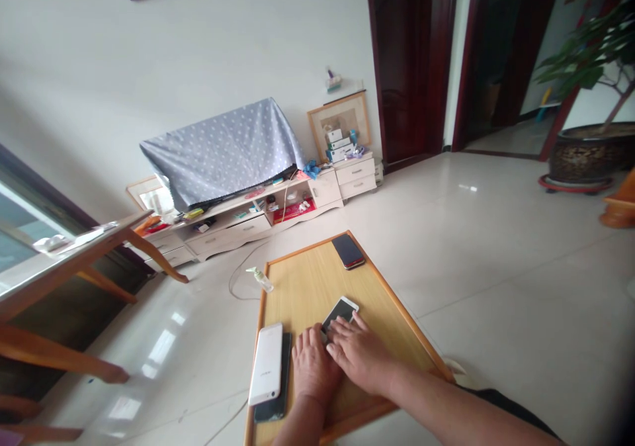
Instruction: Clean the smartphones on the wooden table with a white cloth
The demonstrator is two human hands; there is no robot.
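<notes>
A white-framed smartphone [342,308] with a dark screen lies at a slant on the small wooden table [307,274]. Palm down, my right hand [364,353] rests over its near part, with its fingers spread across the screen and one fingertip at the right edge. My left hand [313,361] lies beside it, fingers stretched forward, their tips at the phone's near left corner. Its thumb is hidden by my right hand. Left of my left hand, a white smartphone [266,363], back up, lies partly over a dark smartphone [282,400].
Another dark smartphone [348,251] lies at the tabletop's far right corner. A clear pump bottle [262,279] stands at the left edge. Beyond are a low white cabinet [233,234] and a cloth-covered screen [228,148]. A wooden table [99,247] stands to the left.
</notes>
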